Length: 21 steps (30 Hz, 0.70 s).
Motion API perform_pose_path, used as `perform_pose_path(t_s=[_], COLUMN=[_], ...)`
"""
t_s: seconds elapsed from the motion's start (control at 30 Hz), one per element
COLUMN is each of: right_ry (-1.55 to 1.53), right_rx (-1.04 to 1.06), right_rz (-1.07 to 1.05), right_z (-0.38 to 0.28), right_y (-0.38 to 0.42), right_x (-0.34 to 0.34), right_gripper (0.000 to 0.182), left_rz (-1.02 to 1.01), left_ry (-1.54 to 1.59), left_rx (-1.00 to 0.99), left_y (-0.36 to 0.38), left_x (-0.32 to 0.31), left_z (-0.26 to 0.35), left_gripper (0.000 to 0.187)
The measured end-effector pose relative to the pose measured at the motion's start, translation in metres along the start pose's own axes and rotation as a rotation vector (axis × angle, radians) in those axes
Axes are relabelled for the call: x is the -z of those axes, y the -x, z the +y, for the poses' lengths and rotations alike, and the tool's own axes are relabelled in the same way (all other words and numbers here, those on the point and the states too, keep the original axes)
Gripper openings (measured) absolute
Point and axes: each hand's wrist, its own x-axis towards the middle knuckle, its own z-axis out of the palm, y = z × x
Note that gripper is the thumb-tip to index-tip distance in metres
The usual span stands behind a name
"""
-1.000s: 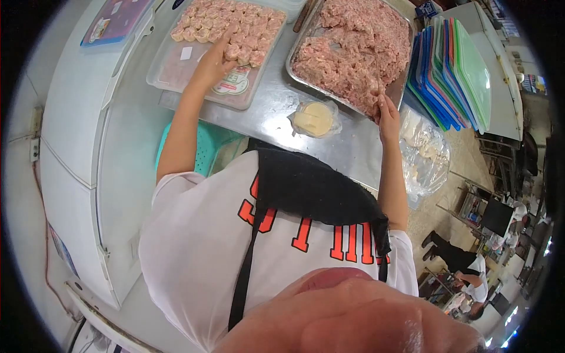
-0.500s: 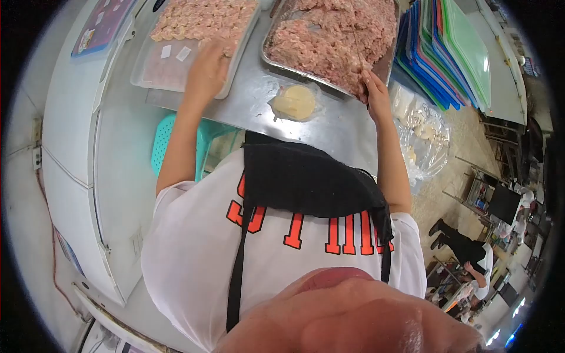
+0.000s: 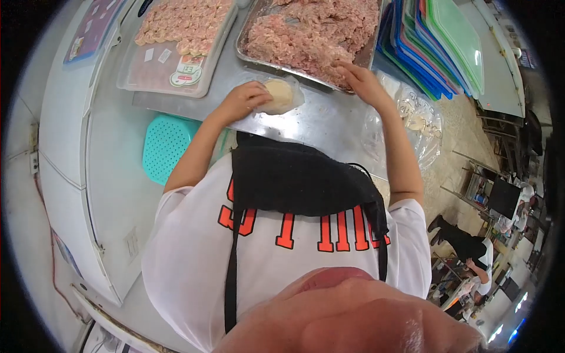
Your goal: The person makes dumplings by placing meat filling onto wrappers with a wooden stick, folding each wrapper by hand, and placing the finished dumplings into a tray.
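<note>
My left hand [image 3: 245, 101] has its fingers curled and pressed at the left edge of a pale stack of round dough wrappers [image 3: 279, 95], which lies on clear plastic on the metal table. My right hand [image 3: 364, 83] is closed at the near right edge of a metal tray [image 3: 288, 72] of minced meat [image 3: 312, 35], fingertips at the meat. Whatever it grips is hidden by the fingers. Left of the metal tray, a translucent plastic tray [image 3: 159, 75] carries rows of filled dumplings [image 3: 185, 26] on its far part.
Colourful plastic lids or trays [image 3: 435, 47] stand stacked at the right. A clear plastic bag [image 3: 424, 132] with pale pieces lies below them. A turquoise perforated stool [image 3: 168, 150] is under the left table edge. Another person [image 3: 471, 250] stands far off at the right.
My left hand has left the dumpling tray and come right and nearer, onto the wrapper stack. My right hand stays at the meat tray. The whole view has shifted slightly.
</note>
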Motion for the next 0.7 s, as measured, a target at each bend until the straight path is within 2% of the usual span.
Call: perform_pose_path(t_s=[0.03,0.07,0.13,0.17,0.2,0.23,0.27,0.3,0.33,0.4,0.43,0.5,0.53,0.6,0.63,0.67,0.7], right_ry=[0.507,0.510,0.867,0.961,0.963,1.090,1.215,1.134,1.138,1.098,1.102,1.116,1.117,1.057,1.033,1.034,0.961], right_rx=[0.255,0.254,0.089,0.056,0.056,0.159,0.263,0.357,0.356,0.420,0.420,0.269,0.264,0.638,0.613,0.611,0.519], right_rz=[0.001,0.003,-0.116,-0.110,-0.111,-0.079,-0.046,0.006,0.006,-0.044,-0.048,-0.148,-0.146,0.134,0.064,0.059,-0.170], right_z=[-0.007,-0.016,-0.057,-0.083,-0.076,-0.058,-0.042,-0.034,-0.033,-0.037,-0.035,-0.030,-0.036,-0.054,-0.070,-0.070,-0.066], right_y=[0.001,0.001,0.006,0.008,0.004,-0.001,-0.005,-0.007,-0.006,-0.004,-0.005,-0.006,-0.003,0.006,0.012,0.011,0.012], right_x=[0.010,0.020,0.042,0.043,0.036,0.027,0.016,0.002,-0.017,-0.049,-0.049,-0.048,-0.048,-0.043,-0.048,-0.055,-0.064], right_gripper=[0.026,0.026,0.026,0.024,0.024,0.022,0.020,0.018,0.018,0.017,0.017,0.016,0.016,0.016,0.014,0.014,0.014], left_rz=[0.090,0.177,0.195,0.297,0.397,0.397,0.386,0.370,0.368,0.462,0.465,0.393,0.390,0.209,0.209,0.210,0.224], left_ry=[0.097,0.195,0.232,0.648,1.066,1.069,1.256,1.442,1.445,0.446,0.451,-0.334,-0.331,-0.455,-0.458,-0.453,-0.467], left_rx=[0.053,0.109,0.093,0.184,0.272,0.271,0.277,0.281,0.278,0.230,0.230,-0.326,-0.330,-0.117,-0.114,-0.113,-0.081], left_y=[0.002,0.004,0.002,-0.001,-0.003,-0.006,-0.010,-0.013,-0.016,-0.022,-0.024,-0.025,-0.021,-0.013,-0.013,-0.014,-0.017], left_x=[0.004,0.008,0.012,0.011,0.011,0.012,0.014,0.014,0.010,-0.002,-0.006,-0.020,-0.027,-0.042,-0.043,-0.044,-0.044], left_z=[0.006,0.010,0.013,0.018,0.021,0.022,0.022,0.023,0.029,0.043,0.038,0.019,0.019,0.020,0.020,0.019,0.021], left_gripper=[0.020,0.023,0.027,0.027,0.027,0.027,0.029,0.030,0.030,0.024,0.024,0.024,0.024,0.031,0.039,0.039,0.041])
